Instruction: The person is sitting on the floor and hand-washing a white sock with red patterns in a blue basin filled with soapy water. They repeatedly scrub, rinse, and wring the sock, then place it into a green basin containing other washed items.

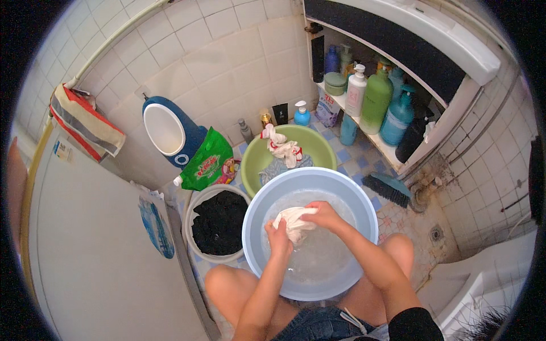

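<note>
A wet white cloth (296, 219) is bunched up between my two hands, over the light blue basin (365, 199). My left hand (279, 236) pinches its left side, and my right hand (322, 216) grips its upper right edge. Cloudy water (324, 256) lies in the basin below, and the cloth's lower end hangs close to it; whether it touches cannot be made out. Behind stands a green basin (327, 150) holding a white cloth with red trim (280, 146) and a grey-blue cloth (284, 168).
Left of the blue basin, a pale tub (192, 244) holds dark clothes (219, 224). A green refill pouch (209, 162) stands behind it. Pump bottles (375, 102) fill the shelf at right, above a scrubbing brush (388, 188). A white appliance (102, 238) borders the left.
</note>
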The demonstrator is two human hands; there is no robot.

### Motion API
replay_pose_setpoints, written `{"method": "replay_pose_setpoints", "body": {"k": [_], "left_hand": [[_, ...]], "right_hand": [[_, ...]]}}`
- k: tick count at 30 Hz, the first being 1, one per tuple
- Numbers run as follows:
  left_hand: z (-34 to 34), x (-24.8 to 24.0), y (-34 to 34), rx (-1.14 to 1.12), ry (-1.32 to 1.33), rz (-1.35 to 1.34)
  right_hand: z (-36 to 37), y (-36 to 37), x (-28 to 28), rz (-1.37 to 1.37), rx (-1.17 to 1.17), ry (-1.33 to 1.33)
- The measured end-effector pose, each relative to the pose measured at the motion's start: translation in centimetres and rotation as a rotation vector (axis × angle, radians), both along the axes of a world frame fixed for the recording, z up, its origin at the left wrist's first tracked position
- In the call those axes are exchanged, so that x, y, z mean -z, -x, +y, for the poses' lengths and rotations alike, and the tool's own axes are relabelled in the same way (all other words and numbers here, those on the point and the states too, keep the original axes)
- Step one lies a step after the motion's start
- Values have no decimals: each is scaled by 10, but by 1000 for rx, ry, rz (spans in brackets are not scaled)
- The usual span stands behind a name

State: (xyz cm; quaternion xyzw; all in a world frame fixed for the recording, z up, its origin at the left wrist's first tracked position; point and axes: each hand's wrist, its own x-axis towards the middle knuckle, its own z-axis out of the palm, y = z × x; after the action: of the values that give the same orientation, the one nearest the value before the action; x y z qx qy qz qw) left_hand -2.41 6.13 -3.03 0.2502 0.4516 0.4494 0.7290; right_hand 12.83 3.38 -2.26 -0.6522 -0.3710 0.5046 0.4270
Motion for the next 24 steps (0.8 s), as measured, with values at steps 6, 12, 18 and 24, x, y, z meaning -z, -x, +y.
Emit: {"method": "replay_pose_setpoints", "body": {"k": [6,12,18,24], "left_hand": [[-6,17,4,188,-47,-72],[-34,-11,-7,338,23,-205],[-22,2,-3,259,93,-166],[-36,6,5,340,135,-82]], "right_hand": [[-29,61,-27,-262,53,-329],[-24,55,-6,-645,294,-377],[-42,63,-7,-377,-54,-462],[-56,78,-11,-168,107,-387]]}}
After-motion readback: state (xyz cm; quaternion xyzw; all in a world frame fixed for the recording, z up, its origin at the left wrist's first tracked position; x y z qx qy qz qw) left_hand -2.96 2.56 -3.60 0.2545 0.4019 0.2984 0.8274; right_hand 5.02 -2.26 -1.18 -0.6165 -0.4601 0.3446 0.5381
